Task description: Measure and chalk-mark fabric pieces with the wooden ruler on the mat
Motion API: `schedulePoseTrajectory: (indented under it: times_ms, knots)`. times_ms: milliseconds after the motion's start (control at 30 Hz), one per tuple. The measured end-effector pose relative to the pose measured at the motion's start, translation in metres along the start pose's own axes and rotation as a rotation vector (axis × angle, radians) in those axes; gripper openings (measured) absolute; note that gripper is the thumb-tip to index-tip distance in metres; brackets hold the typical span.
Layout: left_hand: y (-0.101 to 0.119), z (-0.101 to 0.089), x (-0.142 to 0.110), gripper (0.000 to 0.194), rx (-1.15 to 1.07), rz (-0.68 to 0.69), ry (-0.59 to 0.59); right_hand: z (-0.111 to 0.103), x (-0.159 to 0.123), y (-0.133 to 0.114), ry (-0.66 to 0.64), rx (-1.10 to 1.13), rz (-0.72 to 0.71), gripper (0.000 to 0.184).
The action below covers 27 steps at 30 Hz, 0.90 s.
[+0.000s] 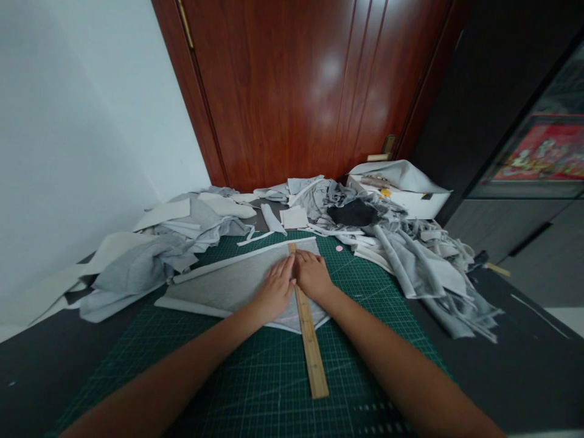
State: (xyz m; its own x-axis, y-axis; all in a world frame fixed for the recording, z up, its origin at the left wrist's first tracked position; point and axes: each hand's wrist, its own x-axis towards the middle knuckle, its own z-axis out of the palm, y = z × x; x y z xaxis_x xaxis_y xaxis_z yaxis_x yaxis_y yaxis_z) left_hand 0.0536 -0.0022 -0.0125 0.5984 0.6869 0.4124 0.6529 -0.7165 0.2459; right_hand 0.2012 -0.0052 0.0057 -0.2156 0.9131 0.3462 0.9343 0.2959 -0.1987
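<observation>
The flat left hand (276, 292) touches the right hand (313, 275), whose grip is unclear; the grey fabric sheet (237, 274), probably limp, best held by its edges, lies on the green gridded mat (246, 383) under a stiff wooden ruler (313, 359)

This looks like a home fabric workspace, with a wooden door (283, 91), glass-fronted cabinet (502, 219), heaped grey cloth (141, 261), a ruler (311, 344) and a green cutting mat (255, 365).
</observation>
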Motion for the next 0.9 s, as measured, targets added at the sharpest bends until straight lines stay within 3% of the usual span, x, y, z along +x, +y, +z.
schedulePoseTrajectory:
  times_ms: [100, 267, 500, 667, 900]
  knots:
    - [-0.001, 0.004, -0.001, 0.059, 0.142, 0.016, -0.104, 0.000, 0.001, -0.001, -0.005, -0.010, 0.024, 0.038]
    - [0.007, 0.001, -0.004, 0.056, 0.278, 0.032, -0.154, -0.002, -0.008, 0.000, -0.014, -0.028, 0.027, 0.038]
    - [0.011, -0.001, -0.004, 0.048, 0.301, 0.028, -0.178, -0.016, -0.068, -0.001, 0.033, -0.045, -0.146, 0.042]
    - [0.014, -0.004, -0.004, 0.047, 0.295, 0.021, -0.194, -0.040, -0.104, 0.000, -0.014, 0.226, -0.297, 0.023]
    - [0.011, 0.000, -0.005, 0.048, 0.300, 0.022, -0.162, -0.045, -0.121, 0.005, -0.054, 0.474, -0.201, 0.014]
